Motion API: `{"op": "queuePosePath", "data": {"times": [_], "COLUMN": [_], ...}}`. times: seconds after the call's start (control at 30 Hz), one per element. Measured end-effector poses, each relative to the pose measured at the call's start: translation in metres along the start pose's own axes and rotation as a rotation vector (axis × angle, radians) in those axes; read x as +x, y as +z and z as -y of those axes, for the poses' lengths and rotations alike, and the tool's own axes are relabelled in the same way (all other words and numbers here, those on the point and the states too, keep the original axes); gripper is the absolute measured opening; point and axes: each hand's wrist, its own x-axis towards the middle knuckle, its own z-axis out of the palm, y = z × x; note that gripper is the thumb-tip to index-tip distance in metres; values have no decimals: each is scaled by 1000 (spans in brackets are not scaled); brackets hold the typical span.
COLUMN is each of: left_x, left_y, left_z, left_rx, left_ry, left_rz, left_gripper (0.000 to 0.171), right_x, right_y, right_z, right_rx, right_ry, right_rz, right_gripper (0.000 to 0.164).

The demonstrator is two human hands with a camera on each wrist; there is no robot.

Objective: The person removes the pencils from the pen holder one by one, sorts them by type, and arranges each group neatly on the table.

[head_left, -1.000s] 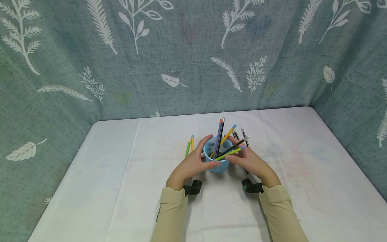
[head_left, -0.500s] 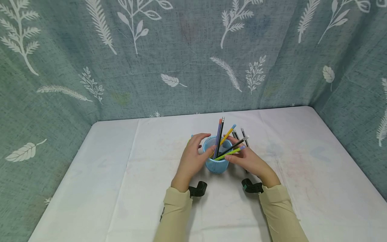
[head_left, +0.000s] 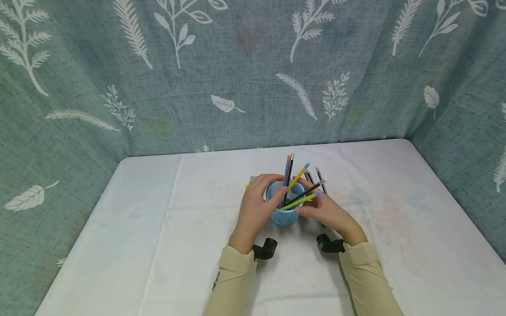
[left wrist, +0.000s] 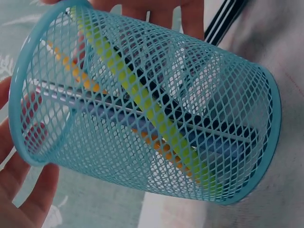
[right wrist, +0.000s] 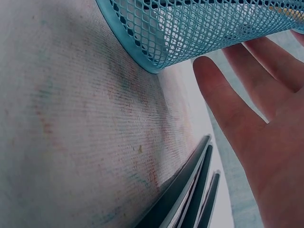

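A light blue mesh pencil cup (head_left: 285,218) stands upright on the table with several pencils in it. My right hand (head_left: 331,213) holds its right side, thumb at the near rim and fingers round the far side. My left hand (head_left: 254,208) reaches over the left rim, thumb and forefinger apart and close to the purple pencil (head_left: 287,163) and the black pencil (head_left: 291,161). A yellow pencil (head_left: 300,173) leans right in the cup. Below it a green pencil (left wrist: 142,95) lies slanted, seen through the mesh in the left wrist view.
Several dark pencils (right wrist: 190,194) lie on the table right of the cup, partly behind my right hand. Left of the cup, the tips of a green and a yellow pencil (head_left: 251,179) show past my left hand. A leaf-patterned curtain (head_left: 245,87) hangs behind the table.
My left hand has let go of the cup's left side and moved right and up, over the rim toward the upright pencils. My right hand and the cup have stayed in place.
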Motion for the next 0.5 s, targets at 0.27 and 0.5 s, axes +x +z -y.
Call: {"op": "queuePosePath", "data": {"times": [0.27, 0.5], "left_x": [1, 0], "left_y": [3, 8], "left_z": [-11, -19], "left_rx": [175, 156], "left_ry": [93, 136], "left_rz": [32, 81], "left_gripper": [26, 23], "right_x": [8, 9], "right_y": [-2, -2], "right_z": [-21, -26], "right_rx": [-9, -9], "right_ry": [-28, -16], "right_rz": [8, -2], "right_gripper": [75, 76]}}
